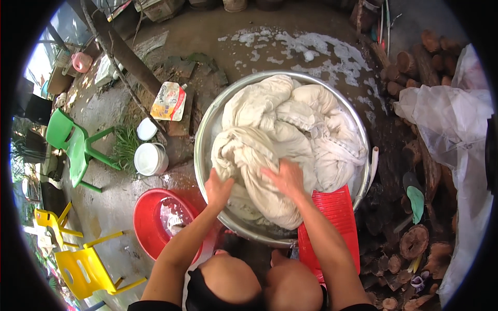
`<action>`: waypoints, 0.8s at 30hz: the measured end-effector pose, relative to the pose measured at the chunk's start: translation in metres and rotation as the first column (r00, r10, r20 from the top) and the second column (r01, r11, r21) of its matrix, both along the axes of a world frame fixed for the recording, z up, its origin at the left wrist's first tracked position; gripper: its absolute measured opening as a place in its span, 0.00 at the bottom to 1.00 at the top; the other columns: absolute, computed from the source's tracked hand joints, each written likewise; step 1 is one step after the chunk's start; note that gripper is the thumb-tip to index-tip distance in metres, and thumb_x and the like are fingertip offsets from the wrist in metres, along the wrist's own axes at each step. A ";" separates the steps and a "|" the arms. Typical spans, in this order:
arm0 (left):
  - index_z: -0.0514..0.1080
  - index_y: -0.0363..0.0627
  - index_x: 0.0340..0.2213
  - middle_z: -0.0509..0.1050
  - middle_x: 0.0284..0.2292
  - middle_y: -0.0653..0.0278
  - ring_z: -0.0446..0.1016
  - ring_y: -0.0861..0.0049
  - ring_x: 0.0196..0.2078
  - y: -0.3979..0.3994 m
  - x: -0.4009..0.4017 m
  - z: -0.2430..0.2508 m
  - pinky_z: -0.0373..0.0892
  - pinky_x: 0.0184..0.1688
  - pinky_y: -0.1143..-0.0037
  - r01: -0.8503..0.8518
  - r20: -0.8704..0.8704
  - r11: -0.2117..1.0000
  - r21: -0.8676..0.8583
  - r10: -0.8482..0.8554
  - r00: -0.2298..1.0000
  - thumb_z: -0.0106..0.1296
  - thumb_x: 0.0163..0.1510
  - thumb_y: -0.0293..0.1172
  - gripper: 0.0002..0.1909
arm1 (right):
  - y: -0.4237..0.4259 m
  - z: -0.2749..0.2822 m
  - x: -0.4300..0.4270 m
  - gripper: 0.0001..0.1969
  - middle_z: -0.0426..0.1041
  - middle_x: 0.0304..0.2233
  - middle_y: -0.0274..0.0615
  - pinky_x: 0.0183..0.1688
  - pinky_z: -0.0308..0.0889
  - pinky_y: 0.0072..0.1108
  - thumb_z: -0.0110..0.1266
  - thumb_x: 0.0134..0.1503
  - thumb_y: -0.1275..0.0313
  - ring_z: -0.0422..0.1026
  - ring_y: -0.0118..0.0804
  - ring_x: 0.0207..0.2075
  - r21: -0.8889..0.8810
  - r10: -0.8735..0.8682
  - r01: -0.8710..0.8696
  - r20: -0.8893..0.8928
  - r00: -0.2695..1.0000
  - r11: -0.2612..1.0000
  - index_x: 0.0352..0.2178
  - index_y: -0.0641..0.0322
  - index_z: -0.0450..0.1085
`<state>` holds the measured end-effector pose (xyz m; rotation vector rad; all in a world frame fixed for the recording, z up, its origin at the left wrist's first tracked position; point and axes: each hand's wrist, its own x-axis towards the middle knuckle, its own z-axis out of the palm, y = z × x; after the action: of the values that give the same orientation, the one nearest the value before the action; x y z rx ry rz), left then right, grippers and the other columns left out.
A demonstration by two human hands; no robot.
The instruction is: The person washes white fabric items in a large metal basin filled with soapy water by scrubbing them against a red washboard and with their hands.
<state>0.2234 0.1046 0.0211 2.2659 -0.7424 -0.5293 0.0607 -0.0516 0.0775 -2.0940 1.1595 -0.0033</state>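
Observation:
A large round metal basin stands before my knees, heaped with wet off-white cloth. My left hand grips a fold of this cloth at the basin's near left, its fingertips partly hidden. Farther right, my right hand lies on the same twisted cloth with its thumb and fingers spread; whether it pinches the fabric is unclear. A red plastic washboard leans on the basin's near right rim, under my right forearm. More bunched cloth with a ruffled edge fills the basin's right side.
At the left stands a red plastic tub holding water, beyond it a white lidded bucket and a Comfort pouch. Green and yellow plastic chairs are farther left. Stacked logs and plastic sheeting line the right. Suds lie on wet ground.

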 end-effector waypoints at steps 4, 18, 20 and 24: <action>0.66 0.36 0.36 0.73 0.29 0.57 0.71 0.72 0.31 -0.013 0.006 0.088 0.68 0.33 0.74 -0.129 -0.271 0.873 -0.470 -0.003 0.963 0.52 0.41 0.31 0.18 | 0.037 -0.003 -0.031 0.23 0.74 0.29 0.48 0.33 0.66 0.27 0.58 0.46 0.56 0.73 0.42 0.29 0.124 -0.282 0.255 0.326 0.902 0.959 0.34 0.68 0.71; 0.46 0.42 0.56 0.53 0.55 0.48 0.56 0.60 0.56 -0.209 0.019 0.185 0.62 0.51 0.66 0.507 0.239 0.522 -0.686 -0.496 0.835 0.58 0.46 0.39 0.42 | -0.094 0.027 -0.109 0.29 0.66 0.47 0.45 0.51 0.56 0.23 0.49 0.54 0.55 0.63 0.33 0.47 0.249 -0.693 0.663 0.436 0.575 0.706 0.49 0.71 0.60; 0.53 0.44 0.52 0.67 0.43 0.48 0.69 0.61 0.45 -0.173 -0.006 0.140 0.67 0.46 0.68 0.448 0.048 0.669 -0.594 -0.526 0.849 0.55 0.48 0.39 0.34 | -0.077 0.010 -0.116 0.30 0.63 0.49 0.46 0.48 0.60 0.23 0.54 0.52 0.60 0.64 0.36 0.48 0.293 -0.697 0.632 0.302 0.650 0.717 0.52 0.66 0.58; 0.61 0.35 0.39 0.70 0.31 0.52 0.69 0.55 0.33 -0.084 -0.053 0.038 0.66 0.38 0.67 0.342 -0.059 0.927 -0.157 -0.354 0.933 0.53 0.48 0.39 0.23 | -0.051 -0.033 -0.157 0.21 0.64 0.47 0.45 0.46 0.62 0.23 0.53 0.51 0.72 0.65 0.37 0.46 0.024 -0.380 0.402 0.385 0.841 0.915 0.48 0.63 0.63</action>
<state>0.1706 0.0204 0.0590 1.9725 -1.1124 -0.7096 -0.0965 -0.1031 0.0442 -1.7577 1.3252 -0.6218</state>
